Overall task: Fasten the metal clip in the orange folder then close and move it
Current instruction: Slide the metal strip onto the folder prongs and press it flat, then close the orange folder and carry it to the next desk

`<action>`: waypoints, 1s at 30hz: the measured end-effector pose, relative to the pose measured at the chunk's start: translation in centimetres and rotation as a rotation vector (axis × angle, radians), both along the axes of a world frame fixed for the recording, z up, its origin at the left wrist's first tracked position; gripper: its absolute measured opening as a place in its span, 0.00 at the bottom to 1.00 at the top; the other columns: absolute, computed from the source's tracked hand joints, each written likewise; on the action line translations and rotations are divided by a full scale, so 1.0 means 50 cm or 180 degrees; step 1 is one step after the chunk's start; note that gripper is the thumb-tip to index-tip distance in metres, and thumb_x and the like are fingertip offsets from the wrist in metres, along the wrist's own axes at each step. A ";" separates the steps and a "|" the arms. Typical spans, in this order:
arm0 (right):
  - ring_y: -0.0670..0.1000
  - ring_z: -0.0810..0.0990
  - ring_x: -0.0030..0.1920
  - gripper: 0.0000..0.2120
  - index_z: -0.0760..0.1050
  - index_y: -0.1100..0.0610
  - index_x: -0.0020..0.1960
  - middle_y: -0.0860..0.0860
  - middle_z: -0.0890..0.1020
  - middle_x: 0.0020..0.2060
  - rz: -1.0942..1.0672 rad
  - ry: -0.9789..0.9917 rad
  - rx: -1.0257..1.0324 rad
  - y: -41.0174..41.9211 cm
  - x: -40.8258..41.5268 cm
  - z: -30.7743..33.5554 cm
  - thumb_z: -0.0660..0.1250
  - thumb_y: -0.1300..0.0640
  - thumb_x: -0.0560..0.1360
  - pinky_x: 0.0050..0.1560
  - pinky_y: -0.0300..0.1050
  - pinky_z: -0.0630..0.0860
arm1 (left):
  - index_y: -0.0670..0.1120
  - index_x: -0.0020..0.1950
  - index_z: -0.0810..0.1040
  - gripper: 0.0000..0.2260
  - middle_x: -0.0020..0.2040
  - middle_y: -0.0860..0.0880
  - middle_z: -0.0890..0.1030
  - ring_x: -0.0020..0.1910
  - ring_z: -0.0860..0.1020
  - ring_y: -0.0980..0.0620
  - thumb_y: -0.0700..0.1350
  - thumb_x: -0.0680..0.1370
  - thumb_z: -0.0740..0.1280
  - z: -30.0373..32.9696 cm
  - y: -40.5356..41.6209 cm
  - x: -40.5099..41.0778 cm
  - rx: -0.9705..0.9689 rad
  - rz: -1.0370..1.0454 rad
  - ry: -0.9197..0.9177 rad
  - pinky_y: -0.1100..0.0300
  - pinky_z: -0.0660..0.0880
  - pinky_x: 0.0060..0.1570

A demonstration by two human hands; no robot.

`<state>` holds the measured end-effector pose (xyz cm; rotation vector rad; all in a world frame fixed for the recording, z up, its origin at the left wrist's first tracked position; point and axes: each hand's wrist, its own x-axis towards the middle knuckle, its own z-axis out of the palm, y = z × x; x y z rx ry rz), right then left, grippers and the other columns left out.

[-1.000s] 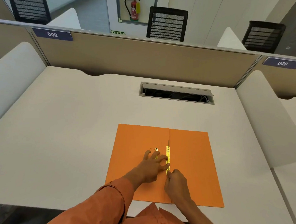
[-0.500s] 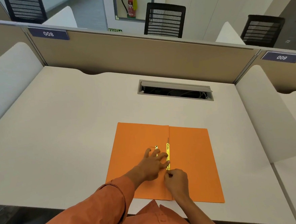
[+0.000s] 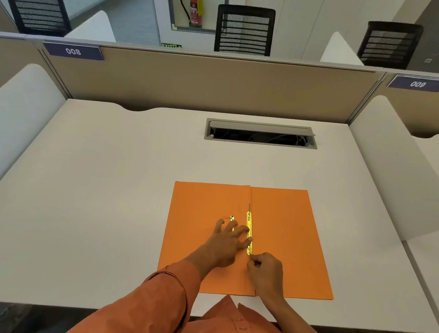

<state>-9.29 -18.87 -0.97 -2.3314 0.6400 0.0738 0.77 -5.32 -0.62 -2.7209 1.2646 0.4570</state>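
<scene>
**Fastening the clip along the fold**

At the fold of the open folder, the clip lies as a thin brass strip, its long axis running away from us, parallel to the crease and just left of it. A second, shorter brass piece sits just beside it on the left leaf, partly hidden under our fingers.

Our left hand lies flat and spread on the left leaf, its fingertips touching the middle of the strip and pressing it down; that grip is wide and holds nothing. Our right hand is curled narrow at the near end of the strip, thumb and forefinger pinched there. We cannot tell whether they hold a prong or only press the end.

So the strip points straight ahead from our right hand, which is the nearer one to its near end, while the left comes in from the side. We judge that fastening is still in hand: the far end looks unattended, and the next move probably runs along that axis, away from us.

Both leaves of the folder lie flat on the table, near its front edge and close to our body. Closing and moving are not yet done. Further back, well apart, is an open cable hatch.
</scene>
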 end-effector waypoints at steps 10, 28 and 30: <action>0.48 0.84 0.41 0.07 0.89 0.59 0.49 0.52 0.89 0.43 -0.0082 -0.0012 0.0068 -0.012 -0.009 -0.011 0.73 0.62 0.74 0.38 0.24 0.66 | 0.54 0.83 0.58 0.33 0.83 0.46 0.54 0.81 0.53 0.38 0.43 0.80 0.65 -0.001 0.000 -0.010 -0.0001 0.0062 0.0042 0.30 0.50 0.75; 0.41 0.80 0.40 0.08 0.85 0.55 0.49 0.47 0.82 0.42 0.0079 -0.0268 0.0457 -0.034 -0.042 -0.017 0.79 0.63 0.72 0.39 0.25 0.75 | 0.57 0.73 0.75 0.23 0.82 0.49 0.60 0.81 0.57 0.43 0.46 0.77 0.65 0.010 0.069 -0.038 -0.1132 0.2375 0.0355 0.42 0.57 0.77; 0.41 0.79 0.40 0.10 0.85 0.56 0.51 0.47 0.81 0.42 0.0109 -0.0293 0.0455 -0.038 -0.043 -0.017 0.79 0.64 0.71 0.40 0.24 0.74 | 0.54 0.73 0.75 0.22 0.81 0.47 0.61 0.80 0.59 0.42 0.47 0.78 0.65 0.008 0.110 -0.040 -0.1262 0.3143 0.0436 0.41 0.60 0.76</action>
